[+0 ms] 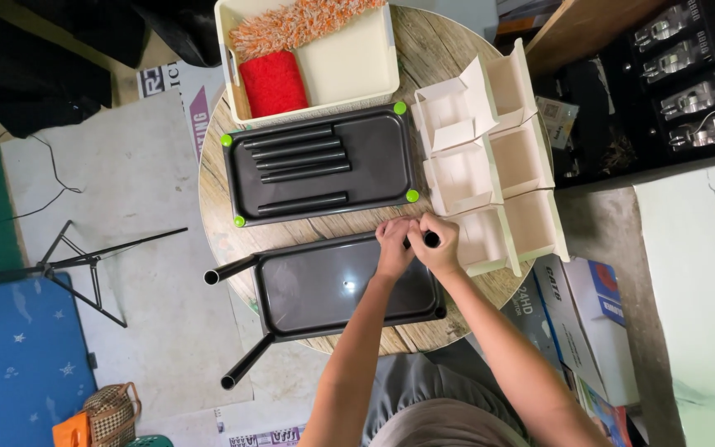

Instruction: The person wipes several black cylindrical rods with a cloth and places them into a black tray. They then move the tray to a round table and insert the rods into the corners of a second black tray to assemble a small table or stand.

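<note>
Round wooden desk (448, 45), seen from above. Nearest the person lies a black plastic tray (333, 285), glossy face up. Two black tubes already stand in its left corners: one (229, 271) juts out at the upper left, another (246, 364) at the lower left.

Both hands meet at the tray's upper right corner. Left hand (392, 244) rests on the rim, fingers curled and pressed together against the corner. Right hand (436, 240) is wrapped around a third black tube (431, 239), whose open end faces the camera. Whether the tube is already seated in the corner socket cannot be told; the hands cover the joint.

Judged step: fitting the third leg, two of four done. The move in hand calls for a straight push with the tray held steady, then a fourth tube for the lower right corner.

Behind, a second black tray (374, 157) with green corner caps holds five loose tubes (299, 157). Beyond it, a cream bin (349, 74) with a red cloth and an orange duster. To the right, white folded dividers (490, 165).
</note>
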